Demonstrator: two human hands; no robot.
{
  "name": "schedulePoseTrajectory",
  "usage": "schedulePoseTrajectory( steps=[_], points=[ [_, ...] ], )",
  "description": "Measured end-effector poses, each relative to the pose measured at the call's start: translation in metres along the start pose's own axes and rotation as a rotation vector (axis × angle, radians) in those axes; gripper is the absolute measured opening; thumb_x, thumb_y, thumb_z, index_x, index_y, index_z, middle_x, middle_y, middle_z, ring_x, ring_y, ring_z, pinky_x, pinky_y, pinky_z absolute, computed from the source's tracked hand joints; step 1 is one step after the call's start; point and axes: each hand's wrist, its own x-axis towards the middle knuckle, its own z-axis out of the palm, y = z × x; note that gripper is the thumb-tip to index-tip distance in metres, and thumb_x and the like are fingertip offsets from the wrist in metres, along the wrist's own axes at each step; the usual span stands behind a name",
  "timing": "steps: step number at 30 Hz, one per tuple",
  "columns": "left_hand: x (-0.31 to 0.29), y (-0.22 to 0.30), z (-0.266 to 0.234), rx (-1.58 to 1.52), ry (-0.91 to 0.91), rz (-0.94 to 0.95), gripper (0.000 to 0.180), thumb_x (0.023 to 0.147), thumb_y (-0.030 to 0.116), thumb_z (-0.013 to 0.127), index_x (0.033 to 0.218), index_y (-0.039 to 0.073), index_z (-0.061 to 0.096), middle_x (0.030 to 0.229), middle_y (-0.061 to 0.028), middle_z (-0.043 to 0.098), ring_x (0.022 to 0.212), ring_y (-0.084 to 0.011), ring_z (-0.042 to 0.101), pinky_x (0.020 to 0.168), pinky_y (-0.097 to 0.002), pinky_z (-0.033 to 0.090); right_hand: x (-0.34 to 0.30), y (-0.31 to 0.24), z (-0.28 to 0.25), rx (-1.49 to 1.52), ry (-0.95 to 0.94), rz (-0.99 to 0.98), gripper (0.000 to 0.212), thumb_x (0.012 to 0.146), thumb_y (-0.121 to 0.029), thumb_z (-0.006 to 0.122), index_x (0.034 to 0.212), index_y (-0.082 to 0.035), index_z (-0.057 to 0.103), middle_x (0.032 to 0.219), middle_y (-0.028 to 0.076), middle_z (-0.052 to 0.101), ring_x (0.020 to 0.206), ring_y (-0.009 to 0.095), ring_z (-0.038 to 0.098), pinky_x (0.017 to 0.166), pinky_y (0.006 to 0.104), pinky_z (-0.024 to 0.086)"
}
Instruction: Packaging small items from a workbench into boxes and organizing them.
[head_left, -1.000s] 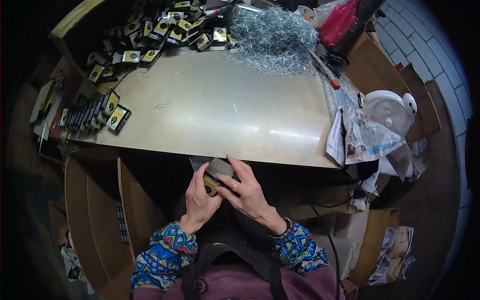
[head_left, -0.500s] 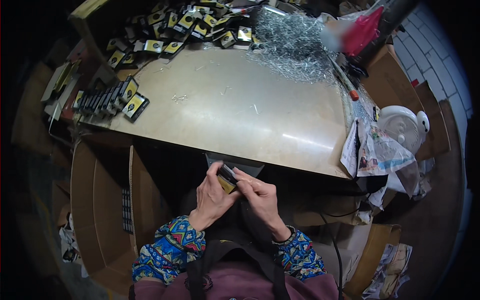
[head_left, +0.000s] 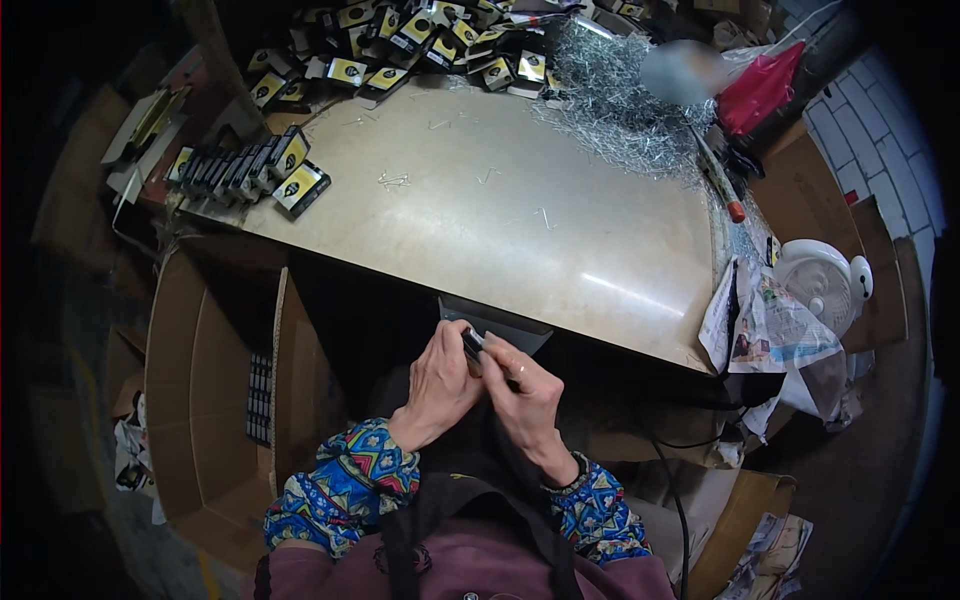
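An open cardboard carton (head_left: 180, 400) stands below the near-left corner of the worktable (head_left: 480, 230). A row of black-and-yellow boxes (head_left: 240, 172) leans along the left edge; a loose heap of similar boxes (head_left: 405, 45) covers the far-left edge. Off the near edge, the left hand (head_left: 440, 375) pinches a small black box (head_left: 473, 341), largely hidden by fingers. The right hand (head_left: 527, 393) grips its other side, fingertips pressed to it. Bent wire pieces (head_left: 620, 95) are piled toward the far-right corner; a white fan (head_left: 812, 285) sits beyond the right edge.
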Motion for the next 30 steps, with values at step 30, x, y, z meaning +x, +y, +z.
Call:
schedulePoseTrajectory(
  steps=[30],
  points=[
    [0.262,-0.069,-0.110,0.659,0.123,0.260,0.053,0.078,0.018,0.077,0.123,0.002,0.054,0.131,-0.0179,0.051,0.122,-0.0371,0.045,0.103,-0.0460,0.039,0.202,0.131,-0.122,0.696,0.694,0.441,0.065,0.090,-0.011,0.071,0.145,0.002,0.039,0.140,0.012,0.052,0.125,0.021,0.052,0.103,0.0402,0.047]
  ],
)
